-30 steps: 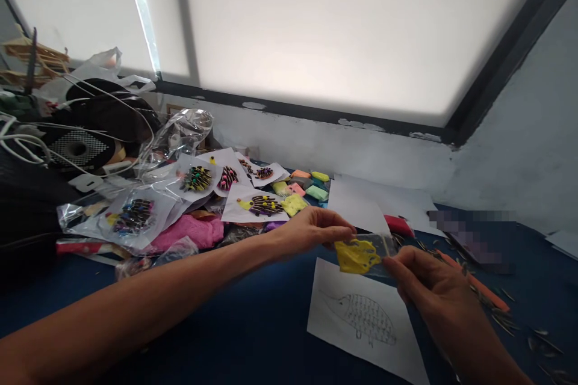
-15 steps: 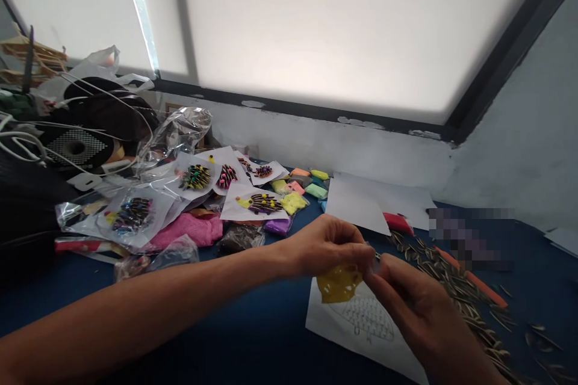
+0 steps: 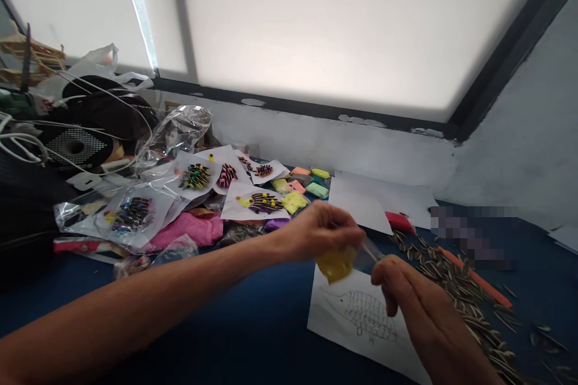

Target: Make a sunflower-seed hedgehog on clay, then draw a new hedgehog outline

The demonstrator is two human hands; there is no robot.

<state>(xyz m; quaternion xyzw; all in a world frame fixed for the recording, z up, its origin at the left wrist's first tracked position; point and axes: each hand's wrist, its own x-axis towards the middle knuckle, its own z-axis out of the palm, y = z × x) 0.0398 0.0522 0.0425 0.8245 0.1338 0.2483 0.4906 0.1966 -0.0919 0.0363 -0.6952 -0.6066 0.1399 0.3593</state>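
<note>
My left hand [image 3: 321,230] is closed on a small clear plastic packet of yellow clay [image 3: 336,266], which hangs below the fingers and is a little blurred. Between the two hands the packet's clear plastic edge is stretched out, and my right hand [image 3: 418,307] pinches its far end. Beneath them lies a white sheet [image 3: 325,319] with a pencil drawing of a hedgehog-like animal with a pointed snout. My right forearm covers part of that sheet. Striped sunflower seeds [image 3: 456,295] lie loose to the right of my right hand.
Hedgehog pictures made with seeds and clay [image 3: 262,203] lie at the back left, beside several coloured clay packets [image 3: 317,190]. Blank paper [image 3: 356,201] lies behind my hands. An orange stick-like object [image 3: 478,280] crosses the seeds. Cables and a black spool [image 3: 76,147] crowd the far left.
My hands have moved apart, drawing the packet's clear plastic out between them. The yellow clay has shifted slightly up, and more of the drawing shows.
</note>
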